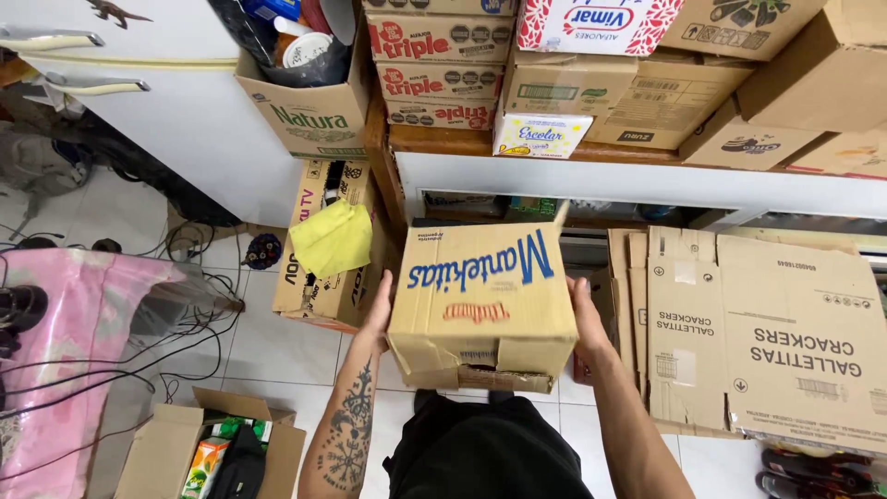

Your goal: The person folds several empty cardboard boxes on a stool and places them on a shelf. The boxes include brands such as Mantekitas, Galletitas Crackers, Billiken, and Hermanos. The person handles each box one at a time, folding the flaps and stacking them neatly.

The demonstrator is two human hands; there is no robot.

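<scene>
Both palms, left hand (377, 310) & right hand (584, 314), clamp 1 cardboard box (482, 300); contents unseen; open carton (208, 453) w/ packets at 7 o'clock.

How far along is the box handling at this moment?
Looks done: flattened cartons lean at the right, and boxes are stacked on the shelf. In hand: the left hand and right hand grip the sides of a cardboard box with a torn lower edge. It isn't set down yet.

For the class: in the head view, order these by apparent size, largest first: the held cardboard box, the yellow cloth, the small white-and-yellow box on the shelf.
1. Held cardboard box, though nearest the camera.
2. Yellow cloth.
3. Small white-and-yellow box.
</scene>
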